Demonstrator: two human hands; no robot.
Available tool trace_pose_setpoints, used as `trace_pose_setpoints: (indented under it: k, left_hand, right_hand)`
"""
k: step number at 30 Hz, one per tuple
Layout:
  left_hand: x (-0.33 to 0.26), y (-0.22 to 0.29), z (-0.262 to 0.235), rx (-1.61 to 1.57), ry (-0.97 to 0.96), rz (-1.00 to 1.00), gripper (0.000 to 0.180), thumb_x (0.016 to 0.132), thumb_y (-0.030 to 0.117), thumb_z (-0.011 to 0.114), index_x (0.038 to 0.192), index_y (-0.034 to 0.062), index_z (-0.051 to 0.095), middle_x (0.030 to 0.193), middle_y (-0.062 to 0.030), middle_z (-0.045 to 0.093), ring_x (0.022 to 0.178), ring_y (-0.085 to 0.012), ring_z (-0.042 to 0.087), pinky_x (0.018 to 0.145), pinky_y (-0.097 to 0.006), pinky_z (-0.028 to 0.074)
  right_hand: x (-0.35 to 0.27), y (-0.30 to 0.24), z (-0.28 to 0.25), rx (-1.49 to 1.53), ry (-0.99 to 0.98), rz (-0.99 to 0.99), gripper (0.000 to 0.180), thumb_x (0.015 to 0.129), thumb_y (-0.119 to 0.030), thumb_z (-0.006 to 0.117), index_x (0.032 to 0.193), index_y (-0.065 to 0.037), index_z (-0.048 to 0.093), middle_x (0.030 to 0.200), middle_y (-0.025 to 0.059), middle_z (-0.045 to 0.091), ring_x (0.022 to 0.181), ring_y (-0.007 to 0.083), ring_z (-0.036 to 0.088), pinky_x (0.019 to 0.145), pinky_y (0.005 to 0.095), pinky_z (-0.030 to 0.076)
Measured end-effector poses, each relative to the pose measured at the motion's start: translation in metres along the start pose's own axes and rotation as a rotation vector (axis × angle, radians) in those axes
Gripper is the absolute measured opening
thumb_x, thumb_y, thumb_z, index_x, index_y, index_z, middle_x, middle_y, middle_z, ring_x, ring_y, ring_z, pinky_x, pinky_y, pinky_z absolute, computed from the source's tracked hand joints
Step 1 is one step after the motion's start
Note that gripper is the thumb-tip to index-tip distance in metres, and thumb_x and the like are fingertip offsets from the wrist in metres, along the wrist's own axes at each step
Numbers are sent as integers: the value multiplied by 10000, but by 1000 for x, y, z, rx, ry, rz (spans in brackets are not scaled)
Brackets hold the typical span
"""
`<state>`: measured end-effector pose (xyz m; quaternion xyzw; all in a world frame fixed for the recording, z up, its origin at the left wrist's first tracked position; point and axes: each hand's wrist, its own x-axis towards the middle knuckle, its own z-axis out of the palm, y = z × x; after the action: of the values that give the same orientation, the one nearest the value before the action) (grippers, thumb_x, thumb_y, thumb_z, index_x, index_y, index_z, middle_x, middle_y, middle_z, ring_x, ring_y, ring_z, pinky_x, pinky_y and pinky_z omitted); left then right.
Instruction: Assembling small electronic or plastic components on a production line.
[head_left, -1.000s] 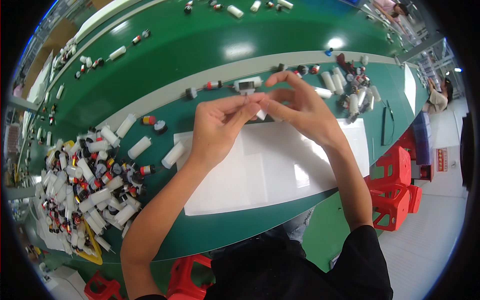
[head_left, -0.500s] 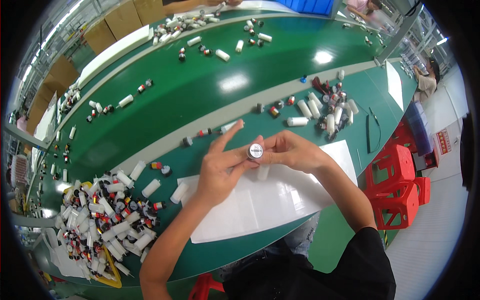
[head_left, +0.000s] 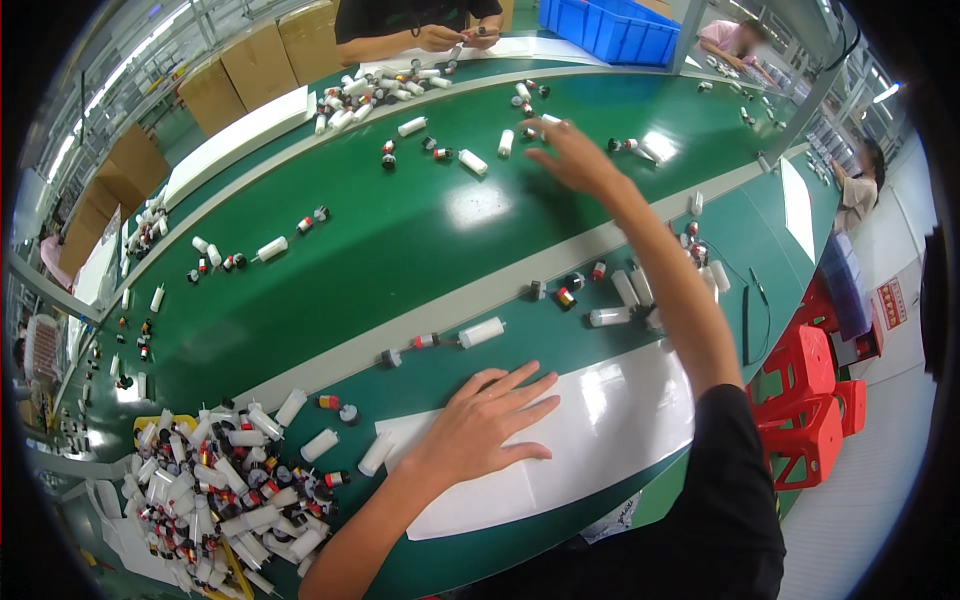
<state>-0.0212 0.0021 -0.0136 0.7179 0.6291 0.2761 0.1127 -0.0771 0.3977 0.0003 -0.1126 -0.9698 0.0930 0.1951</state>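
L hand (head_left: 485, 425) flat on the white sheet (head_left: 590, 445), fingers & thumb spread wide, nothing gripped; R hand (head_left: 580, 160) stretched out over the glossy green strip (head_left: 380, 240), fingers loosely apart & thumb clear of them; a small white piece (head_left: 550, 118) shows right by its fingertips, can't tell if they touch; white cylinder (head_left: 506, 143) lies on the strip just left of R hand, w/ another white cylinder (head_left: 472, 162) near it; back on the green tabletop (head_left: 570, 345), beyond the sheet, a pin-ended cylinder (head_left: 482, 333) lies in a row w/ a red-&-black part (head_left: 426, 341) & a dark cap (head_left: 391, 357); R forearm (head_left: 690, 290) partly hides a cluster of parts (head_left: 628, 288); pen-like tool (head_left: 757, 285) to the right of that; big heap of mixed parts (head_left: 230, 500) at far L, piled over a yellow tray (head_left: 150, 423); across the strip a co-worker's hands (head_left: 440, 38) hold a small part, details too small to tell; blue bin (head_left: 612, 32) to their right, cardboard boxes (head_left: 258, 70) to their left; red stools (head_left: 795, 400) below, R side
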Motion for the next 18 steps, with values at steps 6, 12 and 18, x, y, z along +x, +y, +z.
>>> trace_pose_setpoints:
  k: [6, 12, 18]
  left_hand:
    - [0, 0, 1, -1, 78, 23, 496, 844, 427, 722, 1229, 117, 681, 1373, -75, 599, 1297, -260, 532, 1047, -398, 411]
    - [3, -5, 2, -433, 400, -182, 287, 914, 148, 686, 1174, 28, 694, 1189, -135, 698, 969, -203, 699, 827, -308, 550]
    - [-1, -14, -17, -1299, 634, -526, 436, 1032, 354, 524, 1223, -28, 613, 1150, -115, 684, 1008, -159, 652, 934, -289, 509]
  right_hand:
    - [38, -42, 24, -33, -235, 218, 384, 933, -380, 637, 1208, -127, 548, 1106, 232, 648, 1030, 407, 625, 844, 489, 520]
    - [-49, -107, -56, 247, 259, 202, 278, 907, -256, 675, 1008, -28, 551, 596, 146, 580, 563, 283, 598, 549, 398, 458]
    - [-162, -244, -65, 474, 118, 66, 255, 897, -219, 654, 1119, -96, 632, 570, 124, 619, 540, 293, 644, 560, 412, 498]
